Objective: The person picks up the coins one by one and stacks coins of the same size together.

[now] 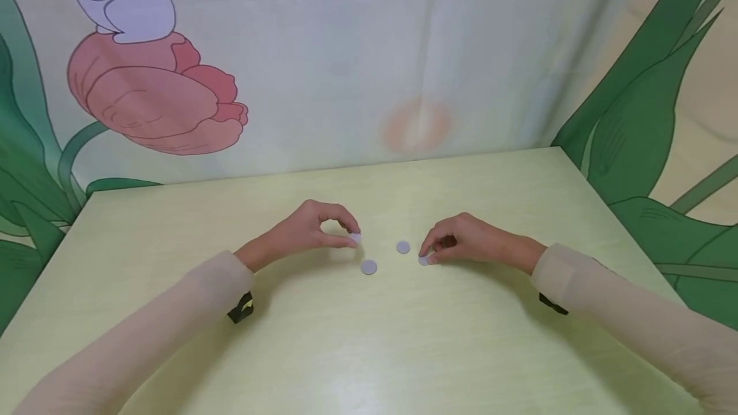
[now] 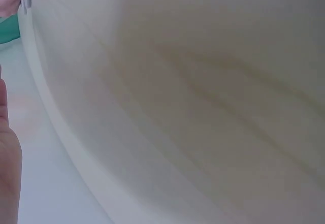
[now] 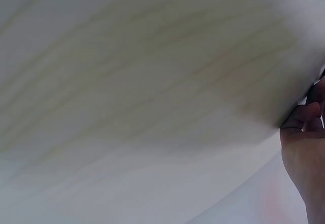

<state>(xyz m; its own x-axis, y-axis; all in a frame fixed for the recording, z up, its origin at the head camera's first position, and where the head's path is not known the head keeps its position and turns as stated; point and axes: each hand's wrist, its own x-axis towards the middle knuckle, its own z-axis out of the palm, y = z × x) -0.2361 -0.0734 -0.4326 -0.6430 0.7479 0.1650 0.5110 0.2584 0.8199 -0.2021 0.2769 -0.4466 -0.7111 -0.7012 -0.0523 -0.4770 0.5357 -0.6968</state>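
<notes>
In the head view my left hand [image 1: 314, 226] pinches a small pale grey disc [image 1: 355, 237] between thumb and fingertips, just above the table. To the right, my right hand [image 1: 467, 239] has thumb and fingertips on another grey disc [image 1: 424, 260] at the table surface. Two similar discs lie flat between the hands: one near the middle [image 1: 403, 247], the other closer to me [image 1: 369, 267]. The left wrist view catches only the edge of the left hand [image 2: 9, 168]. Curled fingers of the right hand [image 3: 302, 142] meet the table in the right wrist view; its disc is hidden there.
A pale yellow wood-grain table [image 1: 346, 351] extends under both arms. Behind it hangs a curtain [image 1: 323, 82] printed with a pink flower, a white animal and green leaves. Dark bands [image 1: 241, 307] show beneath the sleeves.
</notes>
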